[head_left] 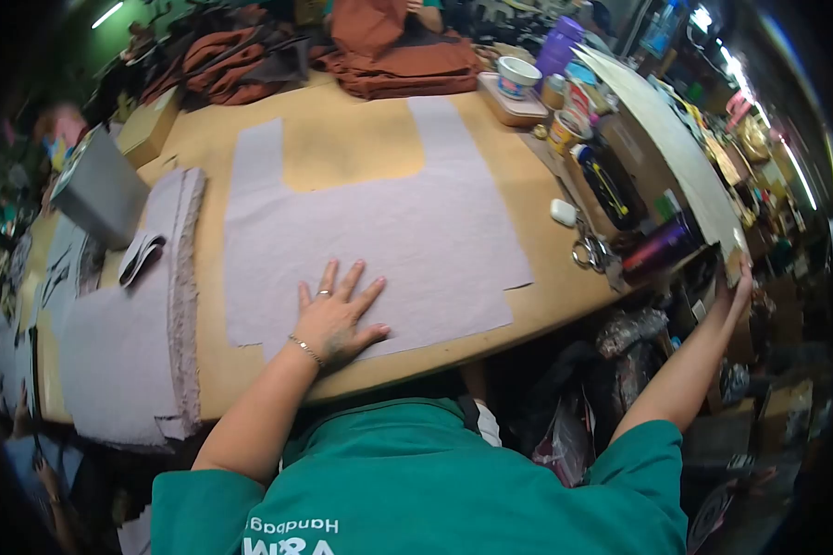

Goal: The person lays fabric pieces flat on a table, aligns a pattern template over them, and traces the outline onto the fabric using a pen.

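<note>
One cut cloth piece (370, 222), lilac, is laid out in the middle of the surface (352, 148), its two strap-shaped ends pointed to the far side. To its left, one layered cloth stack (125, 361) is seen, on which one folded strip (142, 257) is rested; one grey block (111, 190) is stood just beyond the strip. Two brown cloth heaps (236, 65) are piled at the far edge. On the right, one pair of scissors (590, 252), one white case (563, 212), one white tub (518, 79) and one tall purple bottle (558, 46) are counted. Two hands are seen. The left hand (336, 319) is placed palm down on the near part of the cut piece, its fingers fanned apart and pointed far, its thumb held out to the right; one ring and one bracelet are worn. The right arm is stretched out to the right, and the right hand (739, 287) is raised to the near end of one white panel (671, 143); whether the panel is gripped cannot be told.
</note>
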The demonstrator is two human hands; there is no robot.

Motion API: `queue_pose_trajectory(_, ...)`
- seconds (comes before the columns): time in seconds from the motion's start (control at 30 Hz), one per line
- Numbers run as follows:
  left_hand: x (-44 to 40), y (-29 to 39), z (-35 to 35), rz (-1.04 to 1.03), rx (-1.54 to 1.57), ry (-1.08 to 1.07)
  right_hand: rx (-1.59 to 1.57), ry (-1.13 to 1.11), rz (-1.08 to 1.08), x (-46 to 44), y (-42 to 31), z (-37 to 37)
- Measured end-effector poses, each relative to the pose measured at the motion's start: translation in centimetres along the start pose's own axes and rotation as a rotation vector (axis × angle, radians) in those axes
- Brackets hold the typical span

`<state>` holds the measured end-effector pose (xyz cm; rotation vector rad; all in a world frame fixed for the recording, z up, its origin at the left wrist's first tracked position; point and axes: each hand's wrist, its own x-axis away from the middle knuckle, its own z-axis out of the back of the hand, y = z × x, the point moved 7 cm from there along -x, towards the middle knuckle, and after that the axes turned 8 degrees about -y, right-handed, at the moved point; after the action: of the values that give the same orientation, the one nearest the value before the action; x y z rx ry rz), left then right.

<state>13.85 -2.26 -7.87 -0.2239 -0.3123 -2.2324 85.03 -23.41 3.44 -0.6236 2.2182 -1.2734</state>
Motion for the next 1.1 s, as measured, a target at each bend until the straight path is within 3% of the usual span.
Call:
queue_pose_trajectory(0.1,0.0,-0.2,-0.2,-0.002,0.012,0.009,-0.141,0.114,0.158,2.7,-1.0,-4.6)
queue_pose_trajectory(0.3,0.0,-0.4,-0.4,-0.020,0.001,0.036,-0.080,0.214,0.209,8.5,-5.5,-9.9)
queue_pose_trajectory(0.4,0.0,-0.9,-0.2,-0.067,0.045,0.159,-0.116,-0.078,0.117,11.7,-6.4,-11.8)
queue_pose_trajectory(0.5,0.1,-5.3,1.4,-0.213,0.571,0.557,-0.169,-0.378,0.018,15.2,-6.7,-13.4)
queue_pose_trajectory(0.57,0.3,-8.2,3.2,-0.118,1.319,0.446,-0.194,-0.647,-0.093,17.6,-5.6,-17.8)
queue_pose_trajectory(0.63,0.1,-10.2,5.1,-0.154,1.688,0.338,-0.197,-1.000,-0.256,23.1,-3.6,-25.7)
queue_pose_trajectory(0.73,2.0,-11.2,8.8,-0.561,1.969,0.152,-0.246,-0.934,-0.345,24.2,0.6,-28.7)
queue_pose_trajectory(0.77,3.2,-11.8,9.1,-0.464,2.015,0.249,-0.265,-0.903,-0.384,24.1,2.4,-29.0)
queue_pose_trajectory(0.83,4.3,-12.5,9.3,-0.673,2.004,0.134,-0.021,-0.583,-0.086,22.1,6.7,-28.4)
queue_pose_trajectory(0.87,4.7,-14.1,8.2,-0.467,1.836,0.256,0.225,-0.566,-0.077,17.8,10.4,-23.5)
queue_pose_trajectory(0.9,5.3,-15.5,7.0,-0.279,1.652,0.363,0.386,-0.528,-0.032,19.2,12.5,-27.0)
queue_pose_trajectory(0.97,5.6,-17.5,3.8,-0.117,1.670,0.489,0.272,-0.640,-0.244,21.5,17.6,-33.0)
queue_pose_trajectory(1.1,4.5,-20.5,0.9,0.178,1.566,0.543,0.453,-0.727,-0.351,19.7,26.5,-33.6)
